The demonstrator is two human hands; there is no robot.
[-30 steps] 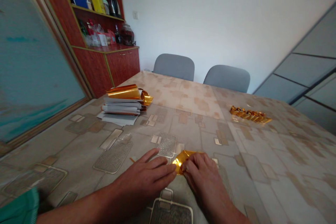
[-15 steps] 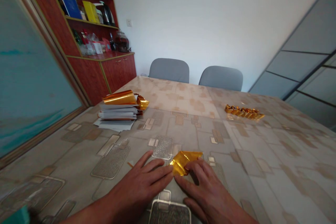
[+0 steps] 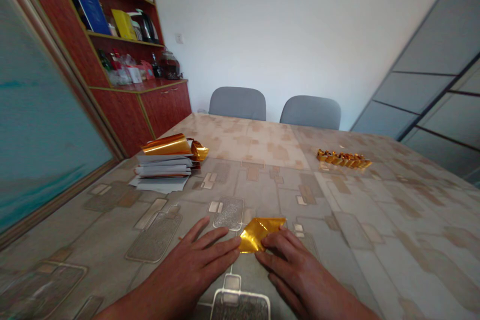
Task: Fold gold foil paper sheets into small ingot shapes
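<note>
A folded piece of gold foil paper lies flat on the patterned table just in front of me. My left hand rests palm down with fingers stretched out, its fingertips touching the paper's left corner. My right hand lies flat with fingers spread, fingertips pressing the paper's near right edge. Neither hand grips anything.
A stack of white and gold sheets sits at the far left of the table. A row of small folded gold pieces lies at the far right. Two grey chairs stand beyond the table, and a red cabinet stands left.
My right hand has slid back off the gold paper, uncovering more of it. Both hands now lie flatter at its near edges. The camera has tilted slightly.
</note>
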